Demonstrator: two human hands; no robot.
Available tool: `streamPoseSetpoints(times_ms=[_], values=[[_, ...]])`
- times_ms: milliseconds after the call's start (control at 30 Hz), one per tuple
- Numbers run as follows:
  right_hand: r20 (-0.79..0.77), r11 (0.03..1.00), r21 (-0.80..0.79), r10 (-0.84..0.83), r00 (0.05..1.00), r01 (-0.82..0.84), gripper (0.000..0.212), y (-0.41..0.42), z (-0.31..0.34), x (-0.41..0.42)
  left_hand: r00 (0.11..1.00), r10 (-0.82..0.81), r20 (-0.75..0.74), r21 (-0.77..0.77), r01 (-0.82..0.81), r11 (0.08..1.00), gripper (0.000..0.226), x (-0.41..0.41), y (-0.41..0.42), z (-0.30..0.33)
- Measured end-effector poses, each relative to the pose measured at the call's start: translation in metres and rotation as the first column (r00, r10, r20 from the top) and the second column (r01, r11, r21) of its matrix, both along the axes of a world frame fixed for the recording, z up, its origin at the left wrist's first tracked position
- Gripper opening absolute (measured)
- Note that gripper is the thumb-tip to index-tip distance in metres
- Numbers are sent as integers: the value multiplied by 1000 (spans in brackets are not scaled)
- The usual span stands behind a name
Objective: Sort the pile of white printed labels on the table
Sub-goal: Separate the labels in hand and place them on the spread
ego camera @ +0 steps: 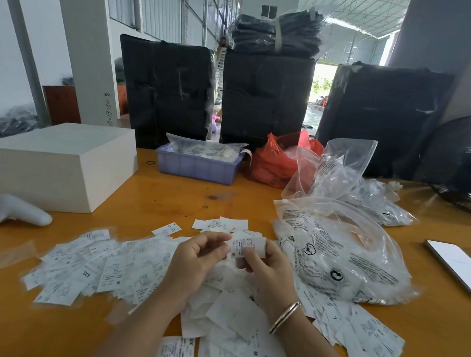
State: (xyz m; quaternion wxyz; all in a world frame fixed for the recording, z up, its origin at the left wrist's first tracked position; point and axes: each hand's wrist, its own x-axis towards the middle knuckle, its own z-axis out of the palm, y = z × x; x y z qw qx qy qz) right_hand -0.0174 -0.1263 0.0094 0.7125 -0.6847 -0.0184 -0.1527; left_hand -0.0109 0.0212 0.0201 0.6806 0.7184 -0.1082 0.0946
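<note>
Above the middle of the orange table (171, 195), both hands meet over the pile of white labels (126, 265). The right hand (264, 268) holds a small stack of labels (247, 245) upright, fingers curled round it. The left hand (197, 257) pinches the left edge of this stack with thumb and forefinger. A bracelet (284, 317) sits on the right wrist.

The pile spreads wide on the near side of the table, from the left part, under both forearms, to the near right, and some labels reach the bottom edge of the view. A few separate labels (219, 223) lie just beyond the hands.

To the right, clear plastic bags (343, 260) with print touch the pile. A phone (458, 267) lies near the right edge, well apart from the hands. On the far left stands a white box (58, 161), and a white controller (14, 211) lies beside it. Far in the middle are a purple tray (198, 167) and a red bag (275, 161). Bare table surface stays open between the hands and the tray.
</note>
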Motion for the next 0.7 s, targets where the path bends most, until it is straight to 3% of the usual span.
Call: streamPoseSetpoints(times_ms=[367,533,700], values=[[-62,992,-124,-37,997,30,25,3,-2,0,1000,0,-12,-54,0,999,23,0,1,1],[-64,998,59,4,998,0,20,0,-1,3,1000,-2,-13,-46,2,999,21,0,0,0],[-53,998,-12,54,997,-55,23,1,1,-2,999,51,8,-16,-51,999,21,0,1,0]])
